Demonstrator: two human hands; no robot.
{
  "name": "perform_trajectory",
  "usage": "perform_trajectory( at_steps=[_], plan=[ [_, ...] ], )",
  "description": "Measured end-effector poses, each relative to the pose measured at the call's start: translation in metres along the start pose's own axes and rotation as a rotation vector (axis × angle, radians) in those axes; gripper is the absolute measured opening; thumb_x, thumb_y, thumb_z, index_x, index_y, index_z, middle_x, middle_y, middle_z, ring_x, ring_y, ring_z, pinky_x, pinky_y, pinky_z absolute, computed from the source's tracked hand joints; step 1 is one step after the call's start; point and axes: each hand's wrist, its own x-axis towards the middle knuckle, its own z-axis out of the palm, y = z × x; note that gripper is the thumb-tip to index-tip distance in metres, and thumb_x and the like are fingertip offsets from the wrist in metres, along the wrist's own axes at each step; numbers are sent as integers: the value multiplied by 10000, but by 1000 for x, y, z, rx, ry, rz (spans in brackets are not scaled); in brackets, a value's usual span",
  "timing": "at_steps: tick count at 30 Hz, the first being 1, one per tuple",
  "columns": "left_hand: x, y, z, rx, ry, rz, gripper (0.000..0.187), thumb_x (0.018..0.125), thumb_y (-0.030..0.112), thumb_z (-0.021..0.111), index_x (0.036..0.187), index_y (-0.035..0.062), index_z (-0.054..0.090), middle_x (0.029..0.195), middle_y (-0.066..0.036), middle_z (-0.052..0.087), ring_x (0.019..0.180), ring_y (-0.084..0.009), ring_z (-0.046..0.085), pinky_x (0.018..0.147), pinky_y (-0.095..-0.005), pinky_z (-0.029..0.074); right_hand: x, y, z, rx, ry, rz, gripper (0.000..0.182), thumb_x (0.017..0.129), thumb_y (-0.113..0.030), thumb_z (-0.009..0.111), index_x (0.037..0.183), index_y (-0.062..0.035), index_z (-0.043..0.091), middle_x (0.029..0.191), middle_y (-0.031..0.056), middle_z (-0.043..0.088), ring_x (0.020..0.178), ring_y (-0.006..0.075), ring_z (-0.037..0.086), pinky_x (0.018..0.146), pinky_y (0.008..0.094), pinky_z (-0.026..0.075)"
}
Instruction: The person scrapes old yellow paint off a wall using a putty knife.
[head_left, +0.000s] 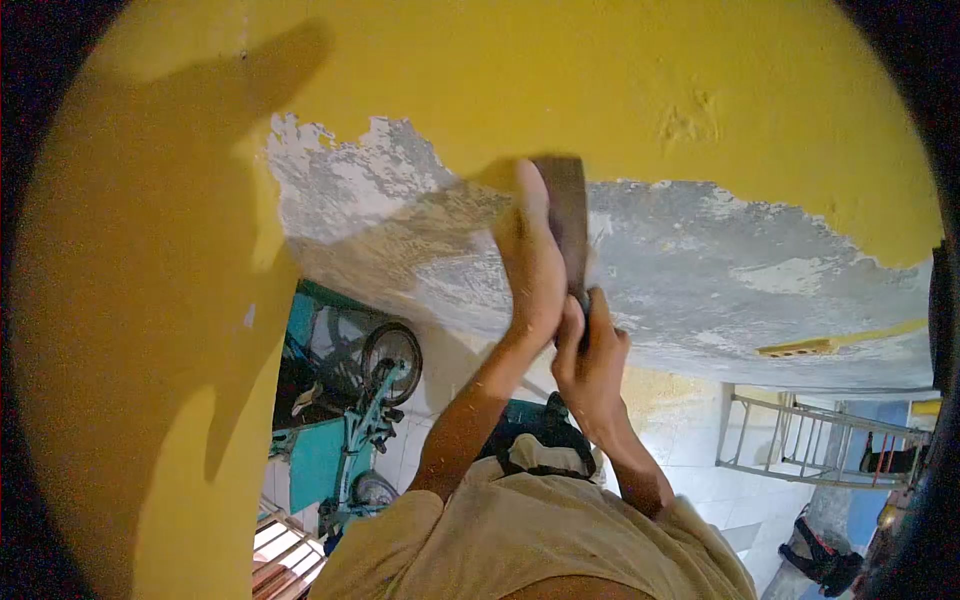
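Both of my hands are raised at a scraper [568,205] with a wide, flat brown blade, held against the peeled part of the wall [680,240]. My right hand [592,365] is closed around its narrow handle end, below the blade. Along the blade's left side lies my left hand [535,265], gripping it, with a finger or thumb stretched up the edge. Its other fingers are mostly hidden and slightly blurred. Yellow paint [560,80] borders the bare grey and white patch above the blade.
At lower left are a teal bicycle [360,430] and a barred opening [285,550]. A metal ladder [820,440] stands at right, with a dark bundle [825,560] beyond it. A strip of yellow paint [800,348] remains on the bare wall.
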Motion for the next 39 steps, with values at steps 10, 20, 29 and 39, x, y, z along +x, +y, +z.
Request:
perform_trajectory(
  at_steps=[10, 20, 29, 39],
  plan=[
    [-7, -4, -4, 80, -9, -13, 552, 944, 448, 433, 599, 26, 343, 581, 28, 296, 589, -87, 290, 491, -301, 256, -16, 5, 4, 81, -45, 145, 135, 926, -130, 487, 947, -2, 446, 583, 191, 558, 474, 359, 577, 427, 386, 416],
    [-1, 4, -4, 74, 40, 26, 531, 947, 448, 421, 681, -11, 390, 617, 21, 335, 633, -91, 366, 531, -306, 331, 4, -12, 3, 26, 66, -87, 187, 943, -132, 453, 843, 27, 457, 502, 131, 478, 421, 181, 513, 417, 313, 373],
    [-1, 44, -9, 31, 52, 29, 470, 921, 510, 431, 862, 59, 548, 759, 6, 493, 610, -100, 430, 531, -267, 379, 10, -17, 10, 142, 4, -45, 132, 912, -133, 514, 940, -9, 477, 575, 216, 542, 535, 403, 578, 442, 400, 422],
    [-36, -111, -260, 1030, 20, -187, 395, 884, 332, 541, 1165, 54, 553, 945, -100, 630, 591, -115, 544, 478, -267, 414, -94, 129, -30, -341, -460, 178, 283, 886, -281, 558, 834, -3, 575, 624, 250, 566, 616, 425, 574, 520, 459, 435]
  ],
)
